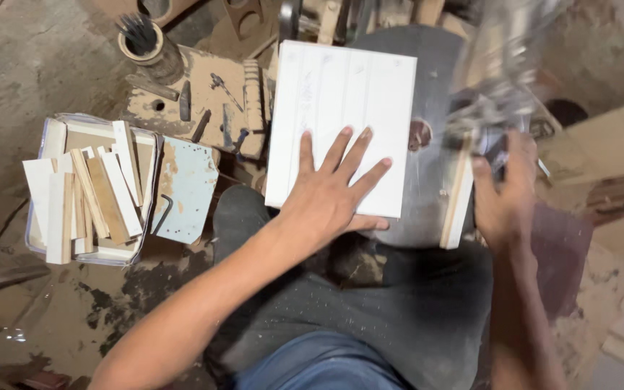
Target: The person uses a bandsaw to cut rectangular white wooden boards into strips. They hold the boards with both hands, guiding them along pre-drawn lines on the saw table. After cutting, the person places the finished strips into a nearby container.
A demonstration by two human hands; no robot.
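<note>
From the head camera, looking down past the person's knees, a white board [341, 126] lay flat on a dark grey work surface [435, 87], faint pencil lines running along its length. The left hand [330, 191] was spread flat on the lower half of the board, fingers fanned wide and the palm at the near edge. It pinned the board by weight, closing on nothing; to my eye that was to keep it from sliding.

The right hand [503, 195] was off to the right of the board, clear of it, and badly blurred. It seemed curled around something dark, with a smeared metallic tool [500, 79] above it, but I could not tell how tightly it was clenched or what exactly it held. Just left of that hand a narrow strip of pale wood [458, 195] stood on edge.

On the floor to the left sat a shallow tray [48, 137] heaped with short offcuts [92, 198], kept together, I would guess, within reach. Beside it lay a chipped pale blue plate [185, 188], and further up a round tin [142, 36] of dark rods next to a scarred wooden block [211, 101] with bits of hardware on it.
</note>
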